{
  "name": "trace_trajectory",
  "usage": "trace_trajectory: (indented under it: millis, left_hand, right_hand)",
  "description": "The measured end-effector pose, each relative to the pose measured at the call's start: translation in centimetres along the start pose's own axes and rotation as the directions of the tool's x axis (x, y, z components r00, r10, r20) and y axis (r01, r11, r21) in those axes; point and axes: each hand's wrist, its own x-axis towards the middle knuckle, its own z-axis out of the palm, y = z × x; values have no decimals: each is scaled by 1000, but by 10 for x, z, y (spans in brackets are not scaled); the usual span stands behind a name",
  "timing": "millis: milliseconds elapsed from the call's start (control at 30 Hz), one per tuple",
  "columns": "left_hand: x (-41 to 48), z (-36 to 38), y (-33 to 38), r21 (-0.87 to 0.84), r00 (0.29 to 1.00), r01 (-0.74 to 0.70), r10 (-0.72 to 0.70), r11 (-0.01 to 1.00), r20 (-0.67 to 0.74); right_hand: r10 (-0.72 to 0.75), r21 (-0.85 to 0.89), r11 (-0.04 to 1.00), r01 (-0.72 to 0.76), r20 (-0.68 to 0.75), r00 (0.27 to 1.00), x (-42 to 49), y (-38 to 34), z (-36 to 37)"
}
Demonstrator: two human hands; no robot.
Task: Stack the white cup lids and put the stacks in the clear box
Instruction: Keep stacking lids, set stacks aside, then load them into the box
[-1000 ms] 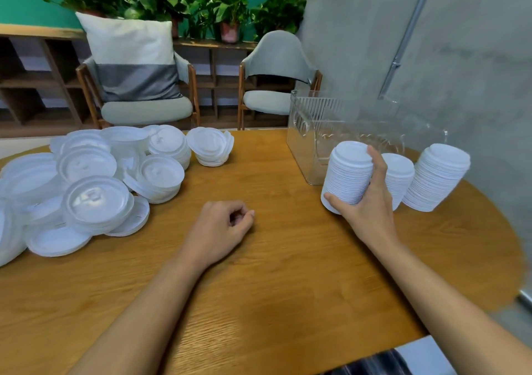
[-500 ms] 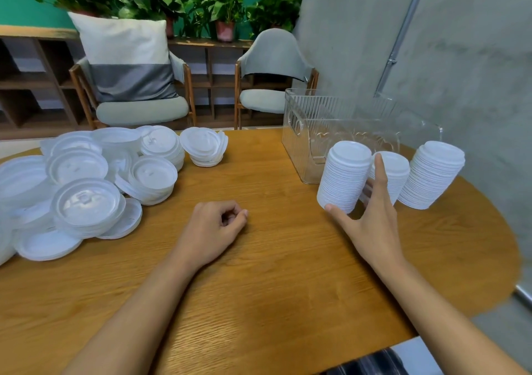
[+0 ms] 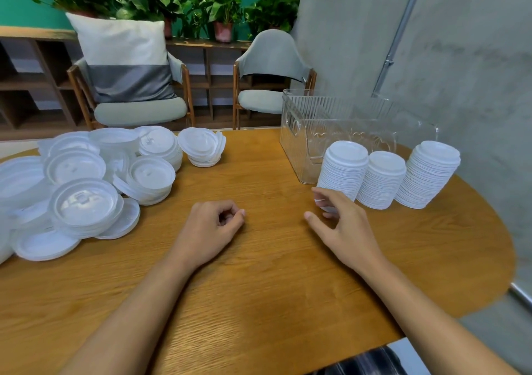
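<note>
Now the left hand (image 3: 213, 227) lies curled, empty, on the table (image 3: 259, 288); the right hand (image 3: 345, 227), fingers loosely spread, is beside the left lid stack (image 3: 342, 170).

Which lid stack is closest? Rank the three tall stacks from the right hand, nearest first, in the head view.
1. Left stack, directly behind the right hand.
2. Middle stack, beside it.
3. Right stack, toward the wall.
</note>
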Motion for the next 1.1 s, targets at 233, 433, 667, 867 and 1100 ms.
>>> trace_trajectory:
  millis: [233,433,667,867,1100]
  left_hand:
    - [2,1,-2,-13,1000,2,-2,1000,2]
    - [1,-1,1,-43,1000,12,-13,999,-26]
    - [-9,-16,-11,99,997,-20,27,995,-73]
    - [-20,-38,-27,146,995,-39,51,989,-86]
    - [-10,-37,-35,26,986,22,-18,999,-168]
  right_hand:
    - [44,-3,999,-45,-65,997,9,2,3]
    - [-19,16,1000,20,-22,1000,9,-11,19]
    - [-168,12,986,167,109,980,31,-42,66]
    - [-145,58,988,140,93,985,68,-59,108]
    - [-60,133,990,49,78,995,131,-68,151]
